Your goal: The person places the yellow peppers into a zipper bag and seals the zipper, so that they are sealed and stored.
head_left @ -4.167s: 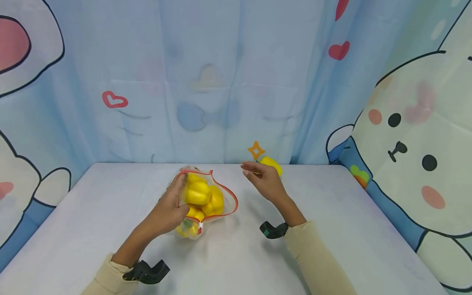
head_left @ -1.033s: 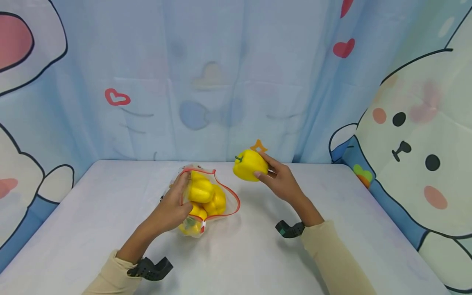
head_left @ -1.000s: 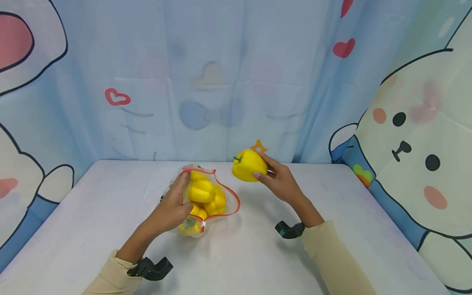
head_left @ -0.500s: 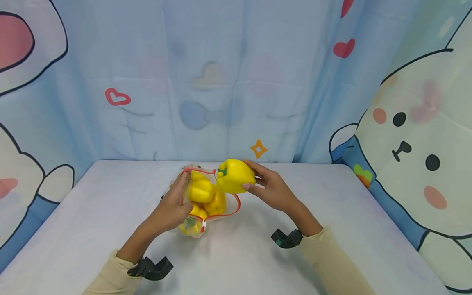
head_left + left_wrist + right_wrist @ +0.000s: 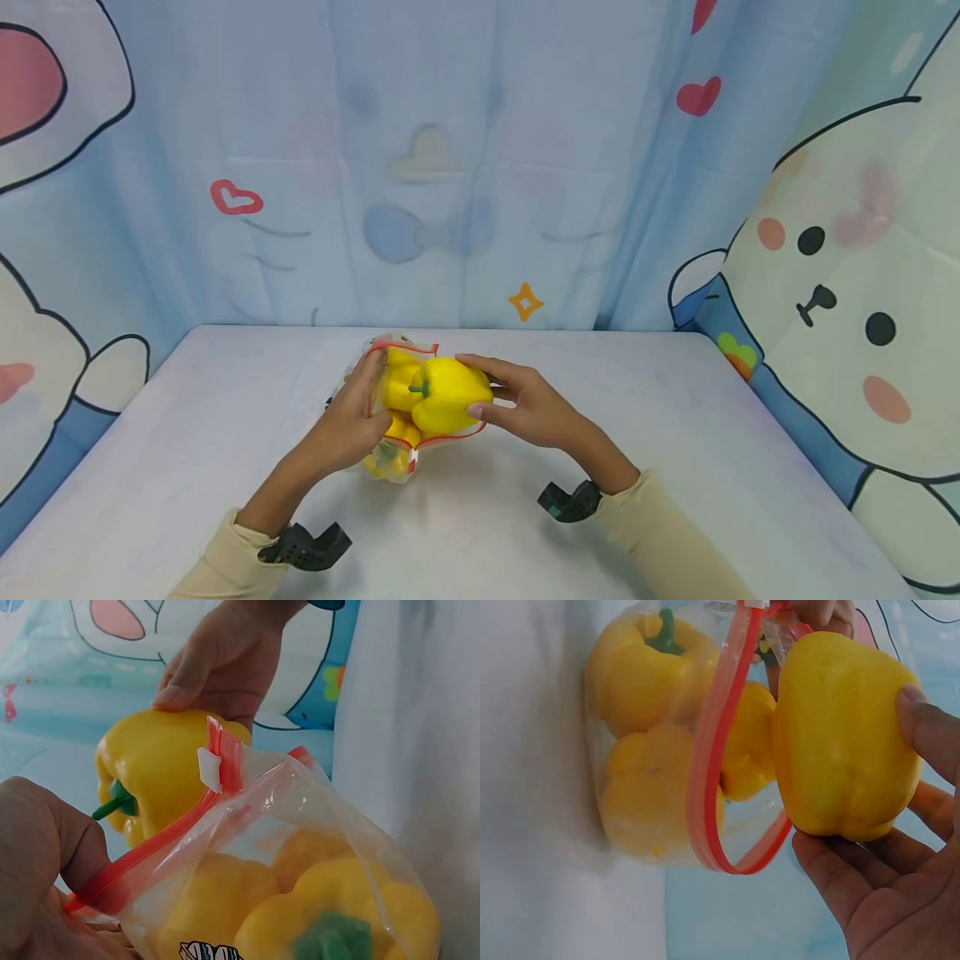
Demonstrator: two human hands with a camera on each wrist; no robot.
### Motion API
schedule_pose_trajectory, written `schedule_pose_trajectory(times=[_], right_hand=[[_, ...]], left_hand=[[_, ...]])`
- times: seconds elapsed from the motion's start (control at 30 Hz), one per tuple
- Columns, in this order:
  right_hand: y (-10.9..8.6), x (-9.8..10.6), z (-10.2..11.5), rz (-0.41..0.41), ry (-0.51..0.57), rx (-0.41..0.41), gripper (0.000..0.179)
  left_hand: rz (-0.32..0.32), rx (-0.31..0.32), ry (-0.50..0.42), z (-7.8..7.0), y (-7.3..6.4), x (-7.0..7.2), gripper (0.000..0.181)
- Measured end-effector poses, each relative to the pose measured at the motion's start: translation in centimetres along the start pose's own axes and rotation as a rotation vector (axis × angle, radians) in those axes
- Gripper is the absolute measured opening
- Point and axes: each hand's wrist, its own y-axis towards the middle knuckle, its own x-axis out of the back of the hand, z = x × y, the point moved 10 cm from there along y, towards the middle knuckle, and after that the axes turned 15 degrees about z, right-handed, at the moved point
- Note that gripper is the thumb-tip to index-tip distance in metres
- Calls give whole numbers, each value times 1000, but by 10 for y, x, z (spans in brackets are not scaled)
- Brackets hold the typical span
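A clear zip bag (image 5: 739,750) with a red seal and a white slider (image 5: 210,771) stands on the table, its mouth spread. Several yellow bell peppers (image 5: 649,799) lie inside it. My left hand (image 5: 348,423) grips the bag's rim at the left, thumb and fingers curled over the red edge. With my right hand (image 5: 528,406) I hold another yellow bell pepper (image 5: 453,396) between thumb and fingers, its green stem (image 5: 118,801) facing left. That pepper is right at the bag's mouth, in front of the opening in the head view. Whether it touches the rim I cannot tell.
A white-covered table (image 5: 225,400) bears the bag. Behind it hangs a light blue cartoon curtain (image 5: 420,167). Each wrist wears a black camera mount, one on the left wrist (image 5: 306,548) and one on the right wrist (image 5: 570,502).
My right hand took hold of the pepper at the table's back and brought it left and down to the bag's mouth. My left hand has kept its grip on the rim.
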Motion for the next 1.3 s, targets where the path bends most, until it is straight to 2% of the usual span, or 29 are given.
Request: schedule_pose_trajectory(times=[0.3, 0.53, 0.7, 0.93, 1.17, 1.3], right_hand=[[7, -9, -3, 2, 13, 31, 59], [13, -14, -2, -1, -17, 35, 60], [18, -19, -2, 3, -35, 25, 61], [27, -26, -6, 12, -57, 2, 63], [34, -35, -5, 47, -121, -9, 65], [37, -36, -6, 39, -165, -17, 65]], left_hand=[[13, 20, 2, -2, 0, -3, 84], [22, -16, 12, -6, -1, -4, 84], [33, -6, 14, -6, -3, -5, 85], [8, -32, 113, -10, -6, -1, 85], [8, -4, 101, -8, -8, 2, 84], [2, -15, 104, -9, -9, 3, 84]])
